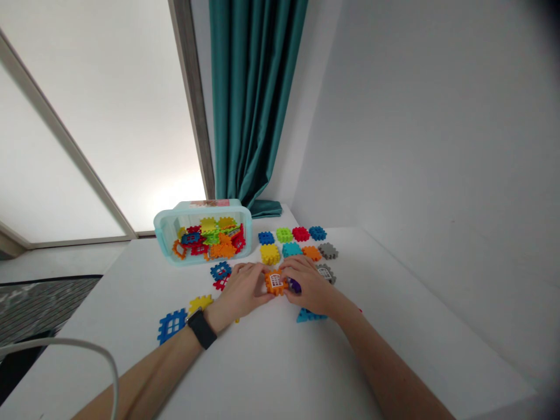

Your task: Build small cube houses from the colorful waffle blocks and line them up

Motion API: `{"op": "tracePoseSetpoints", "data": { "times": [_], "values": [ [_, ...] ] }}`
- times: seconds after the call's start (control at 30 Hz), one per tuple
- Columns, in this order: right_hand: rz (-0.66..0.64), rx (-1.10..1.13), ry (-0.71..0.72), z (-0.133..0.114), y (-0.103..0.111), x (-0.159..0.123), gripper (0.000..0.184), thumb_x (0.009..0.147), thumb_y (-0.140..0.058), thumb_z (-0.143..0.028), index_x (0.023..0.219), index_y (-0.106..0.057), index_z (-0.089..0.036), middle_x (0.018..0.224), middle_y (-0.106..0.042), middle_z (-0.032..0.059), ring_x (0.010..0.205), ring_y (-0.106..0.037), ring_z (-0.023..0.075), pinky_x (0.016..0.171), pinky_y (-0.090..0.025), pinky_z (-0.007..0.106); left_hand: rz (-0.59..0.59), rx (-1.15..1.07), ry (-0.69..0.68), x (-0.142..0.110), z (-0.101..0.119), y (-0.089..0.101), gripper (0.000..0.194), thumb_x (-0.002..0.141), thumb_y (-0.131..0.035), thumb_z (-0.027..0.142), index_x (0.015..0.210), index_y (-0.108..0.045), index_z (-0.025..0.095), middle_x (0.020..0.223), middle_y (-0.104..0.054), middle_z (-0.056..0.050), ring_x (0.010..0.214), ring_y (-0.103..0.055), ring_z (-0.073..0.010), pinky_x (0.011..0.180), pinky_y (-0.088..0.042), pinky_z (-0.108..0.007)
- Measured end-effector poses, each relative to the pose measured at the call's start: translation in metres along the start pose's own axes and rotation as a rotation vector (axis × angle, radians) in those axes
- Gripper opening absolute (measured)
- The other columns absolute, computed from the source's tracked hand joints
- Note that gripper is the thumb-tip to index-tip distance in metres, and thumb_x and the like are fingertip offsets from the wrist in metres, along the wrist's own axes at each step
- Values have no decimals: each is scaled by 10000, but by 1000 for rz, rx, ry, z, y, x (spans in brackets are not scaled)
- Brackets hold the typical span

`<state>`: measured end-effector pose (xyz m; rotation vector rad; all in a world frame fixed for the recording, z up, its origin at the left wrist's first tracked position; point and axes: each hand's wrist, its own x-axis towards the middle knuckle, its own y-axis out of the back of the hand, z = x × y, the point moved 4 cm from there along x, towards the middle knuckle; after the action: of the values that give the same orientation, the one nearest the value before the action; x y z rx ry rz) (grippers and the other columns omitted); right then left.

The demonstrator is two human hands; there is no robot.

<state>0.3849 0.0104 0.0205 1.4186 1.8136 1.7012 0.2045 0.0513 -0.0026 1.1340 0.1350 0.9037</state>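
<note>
Between my two hands is an orange waffle block (275, 282) with a white window grid on its face. My left hand (244, 291), with a black watch on the wrist, pinches its left edge. On the opposite edge the fingers of my right hand (310, 283) are closed. A purple block (294, 285) shows partly beneath my right fingers. Just beyond that hand lies a grey block with a white window (325, 273), and a light blue triangular piece (311, 315) is partly covered by my right wrist. Left of my left hand are a blue block (220, 270) and a partly hidden red one (222, 282).
Behind my hands, several colored blocks, including a yellow one (270, 254) and a grey one (328, 251), lie in rows. A tipped pale-blue bin (161, 233) holds mixed pieces. A blue window piece (172, 325) lies beside my left forearm. A white cable (105, 353) curves at lower left.
</note>
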Motion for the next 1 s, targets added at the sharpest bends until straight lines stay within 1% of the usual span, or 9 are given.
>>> {"op": "tracePoseSetpoints", "data": {
  "times": [0.2, 0.37, 0.6, 0.83, 1.0],
  "values": [
    [-7, 4, -2, 0, 0, -1, 277, 722, -671, -56, 936, -620, -224, 1104, -672, 68, 1152, -568, 276, 1036, -442, 487, -7, -12, -2, 0, 0, -1, 436, 798, -803, 324, 1136, -541, 242, 1190, -698, -57, 1137, -635, -295, 1006, -405, -461],
    [-17, 4, -9, 0, -1, -1, 265, 734, -658, -62, 940, -611, -222, 1103, -665, 70, 1145, -562, 277, 1036, -428, 492, -10, -8, -5, 0, -1, -1, 457, 797, -802, 346, 1157, -540, 241, 1194, -695, -55, 1135, -634, -294, 1010, -405, -457],
    [-58, 16, -45, 1, -3, -1, 238, 732, -651, -67, 910, -612, -218, 1108, -663, 61, 1158, -548, 265, 1063, -386, 471, -68, -1, 28, 1, 1, 0, 426, 822, -788, 348, 1141, -526, 242, 1220, -684, -47, 1158, -615, -286, 1027, -382, -462],
    [-76, 26, -54, 1, -3, -1, 233, 744, -646, -75, 923, -615, -221, 1109, -668, 59, 1167, -541, 271, 1065, -380, 470, -58, 4, 24, 0, -1, -2, 442, 822, -787, 350, 1155, -516, 245, 1211, -684, -48, 1158, -616, -287, 1034, -375, -464],
    [-74, 5, -76, 2, -1, -3, 199, 780, -688, -148, 957, -629, -217, 1188, -657, 76, 1228, -519, 274, 1099, -366, 481, -50, -13, 18, 0, -2, -2, 453, 818, -787, 353, 1163, -515, 243, 1219, -681, -54, 1164, -615, -286, 1029, -387, -457]
  ]
}}
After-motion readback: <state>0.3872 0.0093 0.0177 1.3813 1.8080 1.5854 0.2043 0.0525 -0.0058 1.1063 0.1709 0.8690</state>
